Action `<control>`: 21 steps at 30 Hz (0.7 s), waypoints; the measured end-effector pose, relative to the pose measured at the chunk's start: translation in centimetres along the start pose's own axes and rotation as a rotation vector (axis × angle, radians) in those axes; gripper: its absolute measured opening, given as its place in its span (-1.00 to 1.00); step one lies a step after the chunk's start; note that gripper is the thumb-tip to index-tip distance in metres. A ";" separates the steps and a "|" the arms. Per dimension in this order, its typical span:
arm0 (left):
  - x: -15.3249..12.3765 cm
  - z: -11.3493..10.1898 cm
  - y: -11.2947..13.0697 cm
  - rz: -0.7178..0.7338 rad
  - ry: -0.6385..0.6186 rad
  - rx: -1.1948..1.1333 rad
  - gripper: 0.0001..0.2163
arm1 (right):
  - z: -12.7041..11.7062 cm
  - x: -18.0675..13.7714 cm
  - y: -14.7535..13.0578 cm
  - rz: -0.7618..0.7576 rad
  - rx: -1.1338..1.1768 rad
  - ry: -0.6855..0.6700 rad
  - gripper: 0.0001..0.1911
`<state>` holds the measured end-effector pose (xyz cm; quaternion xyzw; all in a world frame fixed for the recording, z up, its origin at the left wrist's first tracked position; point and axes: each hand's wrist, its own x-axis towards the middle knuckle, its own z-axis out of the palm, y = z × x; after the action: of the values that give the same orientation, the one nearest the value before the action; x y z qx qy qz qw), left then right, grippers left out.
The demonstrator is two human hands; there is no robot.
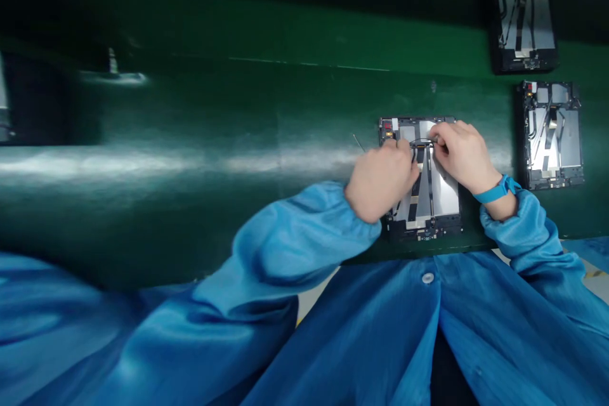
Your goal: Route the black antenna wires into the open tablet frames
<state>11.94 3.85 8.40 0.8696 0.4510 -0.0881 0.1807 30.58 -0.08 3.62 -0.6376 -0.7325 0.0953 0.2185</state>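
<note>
Over the device (442, 195), both hands (383, 177) (464, 151), fingers (440, 132) curled

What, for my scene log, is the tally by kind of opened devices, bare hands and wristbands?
Opened devices: 3
Bare hands: 2
Blue wristband: 1
Total: 6
Uncounted: the unclear dark thing cut off at the left edge.

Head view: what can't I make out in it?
All in the head view:
Thin rod: its other end, hidden by the left hand.
Dark wire: its right end, hidden by the right hand.
Dark object: cut off by the left edge, blurred.
Red label: too small to read.
</note>
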 end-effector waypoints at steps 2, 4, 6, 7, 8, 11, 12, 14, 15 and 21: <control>-0.6 0.8 1.6 -0.080 -0.013 0.019 -0.73 | -0.1 -0.7 0.0 -0.024 -0.016 -0.043 -0.72; -0.8 1.5 2.5 -0.124 0.013 0.016 -0.76 | -0.4 -1.5 0.1 -0.038 0.014 -0.045 -0.75; -0.6 2.1 2.7 -0.147 0.062 -0.014 -0.79 | -0.5 -2.2 0.5 -0.037 0.070 -0.020 -0.79; -0.6 2.4 2.7 -0.153 0.081 -0.037 -0.80 | -0.6 -2.4 0.6 -0.031 0.101 -0.004 -0.80; -0.5 2.6 2.6 -0.158 0.095 -0.063 -0.80 | -0.5 -2.5 0.8 -0.025 0.128 0.012 -0.80; -0.5 3.1 2.0 -0.157 0.115 -0.131 -0.82 | -0.3 -2.6 1.0 -0.026 0.183 0.037 -0.80; -0.5 3.2 1.8 -0.158 0.119 -0.147 -0.83 | -0.3 -2.6 1.0 -0.032 0.197 0.040 -0.80; -0.6 3.3 1.5 -0.168 0.123 -0.175 -0.86 | -0.2 -2.5 0.9 -0.040 0.226 0.050 -0.81; -0.6 3.3 1.4 -0.175 0.122 -0.189 -0.87 | -0.2 -2.3 0.9 -0.038 0.240 0.051 -0.81; -0.7 3.3 1.1 -0.193 0.124 -0.265 -0.91 | -0.6 -2.0 0.5 -0.019 0.278 -0.034 -0.79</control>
<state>12.48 1.43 5.89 0.7944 0.5506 0.0092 0.2564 31.45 -2.03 3.52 -0.5925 -0.7219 0.2046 0.2933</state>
